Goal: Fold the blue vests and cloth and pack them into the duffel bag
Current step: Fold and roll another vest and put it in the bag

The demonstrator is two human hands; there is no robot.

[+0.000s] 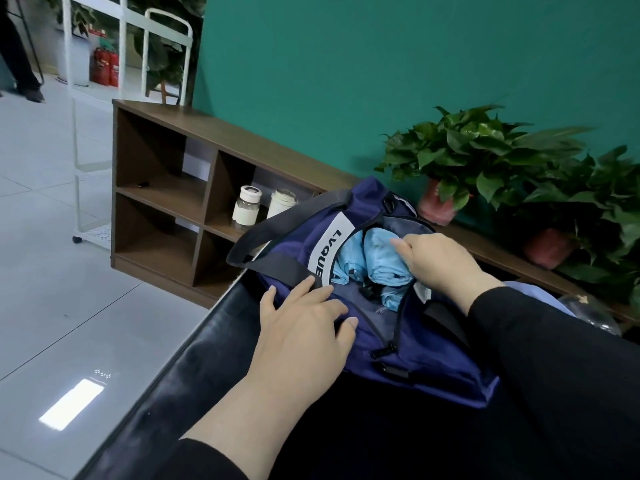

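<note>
Duffel bag (408, 355) at black table's (194, 368) edge, rolled vests (384, 261) inside

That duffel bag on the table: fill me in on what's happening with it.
A person is packing the navy duffel bag, which lies open on a dark table. Rolled light blue garments already sit inside the opening. The right hand presses down on them, while the left hand rests flat on the bag's near side, steadying it. The zipper is not yet closed.
</note>
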